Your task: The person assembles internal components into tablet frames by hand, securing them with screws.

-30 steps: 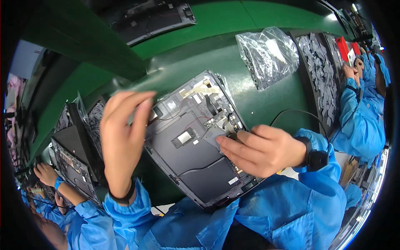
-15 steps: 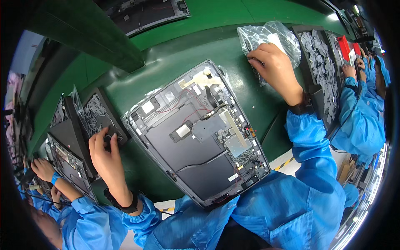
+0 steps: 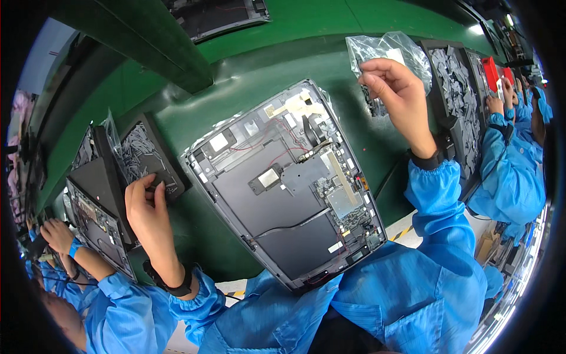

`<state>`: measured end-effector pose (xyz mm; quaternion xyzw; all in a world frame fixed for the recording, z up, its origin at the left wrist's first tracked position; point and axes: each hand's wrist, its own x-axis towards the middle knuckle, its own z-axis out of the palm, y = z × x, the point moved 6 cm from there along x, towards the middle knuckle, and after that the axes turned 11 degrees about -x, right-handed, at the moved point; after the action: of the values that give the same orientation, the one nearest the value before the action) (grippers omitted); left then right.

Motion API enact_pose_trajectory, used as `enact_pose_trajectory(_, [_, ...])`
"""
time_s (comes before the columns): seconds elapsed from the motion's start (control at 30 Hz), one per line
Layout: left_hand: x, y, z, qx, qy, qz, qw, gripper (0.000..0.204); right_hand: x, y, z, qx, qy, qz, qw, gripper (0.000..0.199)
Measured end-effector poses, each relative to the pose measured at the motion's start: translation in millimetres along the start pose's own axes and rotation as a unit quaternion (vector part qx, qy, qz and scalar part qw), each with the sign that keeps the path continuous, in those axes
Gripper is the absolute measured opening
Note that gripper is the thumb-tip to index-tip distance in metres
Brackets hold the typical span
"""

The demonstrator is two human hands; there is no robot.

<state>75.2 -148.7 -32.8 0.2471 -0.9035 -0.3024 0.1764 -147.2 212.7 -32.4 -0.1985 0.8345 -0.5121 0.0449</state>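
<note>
An opened grey device chassis [image 3: 277, 194] lies tilted on the green bench, its circuit boards, wires and black panels exposed. My left hand [image 3: 147, 212] rests at the left on a shallow black tray [image 3: 147, 150] of small dark parts, fingers curled over the tray's lower edge. My right hand [image 3: 398, 91] is raised at the upper right beside a clear plastic bag [image 3: 401, 50]. Its fingertips pinch a small dark part [image 3: 374, 105] that hangs below them.
More black trays of grey parts [image 3: 454, 94] sit at the far right, where another person in a blue sleeve [image 3: 510, 171] works. A second person's hand [image 3: 56, 233] handles a dark panel [image 3: 97, 221] at the left. A green beam [image 3: 147, 47] crosses the top.
Both hands left the chassis. The left went to the parts tray at the left. The right reached the plastic bag and now lifts a small part from it.
</note>
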Motion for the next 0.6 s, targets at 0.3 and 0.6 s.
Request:
enact_pose_trajectory(0.3, [6.6,-15.5,1.4,0.025,-0.051,-0.023,0.998,0.01,7.7,-55.7,32.5,0.011,-0.078,-0.024,0.997,0.011])
enact_pose_trajectory(0.6, [-4.8,-12.7,-16.4,-0.055,-0.056,0.012,0.997,0.008,21.8,-80.2,48.5,-0.188,-0.064,-0.204,0.959,0.009])
